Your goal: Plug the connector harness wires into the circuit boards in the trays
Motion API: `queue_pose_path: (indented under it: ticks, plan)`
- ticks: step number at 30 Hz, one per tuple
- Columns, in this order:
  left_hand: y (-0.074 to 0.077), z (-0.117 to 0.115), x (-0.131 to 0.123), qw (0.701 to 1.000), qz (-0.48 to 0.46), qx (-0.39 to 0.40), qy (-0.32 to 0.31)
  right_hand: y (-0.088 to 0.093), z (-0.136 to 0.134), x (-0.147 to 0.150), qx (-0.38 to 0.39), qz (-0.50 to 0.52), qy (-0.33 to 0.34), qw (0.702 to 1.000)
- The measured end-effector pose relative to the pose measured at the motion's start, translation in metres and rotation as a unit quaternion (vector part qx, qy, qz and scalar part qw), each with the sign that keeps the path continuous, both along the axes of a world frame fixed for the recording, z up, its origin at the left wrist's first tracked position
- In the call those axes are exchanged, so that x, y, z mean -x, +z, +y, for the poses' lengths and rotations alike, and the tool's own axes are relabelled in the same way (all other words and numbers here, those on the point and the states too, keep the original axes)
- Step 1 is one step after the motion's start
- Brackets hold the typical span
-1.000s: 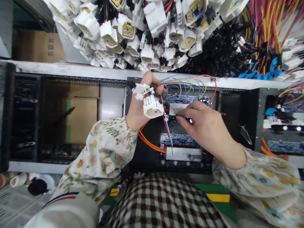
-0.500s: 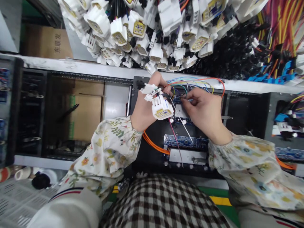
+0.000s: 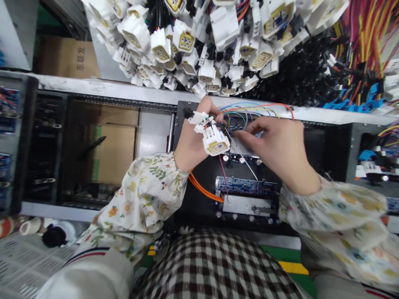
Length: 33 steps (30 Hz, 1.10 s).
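Note:
My left hand (image 3: 195,141) is closed round a wire harness, its fingers at the bundle above the circuit boards. A large white connector (image 3: 216,141) with a yellow face hangs from the harness, beside a smaller white piece (image 3: 199,118). Loose thin wires, blue, yellow and red, arch from the bundle toward the right; a white wire (image 3: 247,164) and a dark pink wire (image 3: 223,168) hang down. My right hand (image 3: 277,145) is closed in a pinch close to these wires, thumb against forefinger. What lies between its fingertips is too small to make out.
Below my hands, a black case (image 3: 199,211) holds a blue circuit board (image 3: 246,186), a metal plate (image 3: 246,204) and orange cables (image 3: 204,190). Many white connectors (image 3: 207,70) hang above. A pen (image 3: 92,147) lies over cardboard (image 3: 118,153) at left. Another case (image 3: 361,166) stands at right.
My right hand has shifted a little right and turned, its wrist now farther right. The white wire and dark pink wire hang slightly differently. My left hand keeps its hold on the harness.

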<state>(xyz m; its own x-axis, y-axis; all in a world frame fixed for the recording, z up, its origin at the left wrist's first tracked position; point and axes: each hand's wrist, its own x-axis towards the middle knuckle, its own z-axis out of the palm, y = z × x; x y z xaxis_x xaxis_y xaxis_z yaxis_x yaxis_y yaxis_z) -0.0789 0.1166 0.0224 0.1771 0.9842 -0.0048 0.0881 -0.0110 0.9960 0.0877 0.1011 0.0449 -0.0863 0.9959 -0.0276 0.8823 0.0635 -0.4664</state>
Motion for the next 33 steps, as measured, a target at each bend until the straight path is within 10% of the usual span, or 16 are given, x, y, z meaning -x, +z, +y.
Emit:
queue_pose_path:
  ticks: [4,8,13,33]
  plan:
    - [-0.006,0.002,0.002,1.0,-0.012,-0.012,-0.008,0.014,-0.021,-0.016,0.0,-0.007,0.104,0.995]
    - [-0.004,0.002,0.0,0.999,-0.029,0.012,-0.016,0.011,-0.023,-0.036,-0.046,-0.062,-0.005,0.997]
    - [-0.002,0.003,-0.003,0.997,-0.072,-0.003,-0.033,-0.015,-0.011,-0.035,-0.051,0.101,-0.12,0.986]
    - [-0.01,0.005,-0.001,0.996,-0.073,-0.027,-0.038,-0.027,0.002,-0.036,-0.016,0.034,-0.096,0.995]
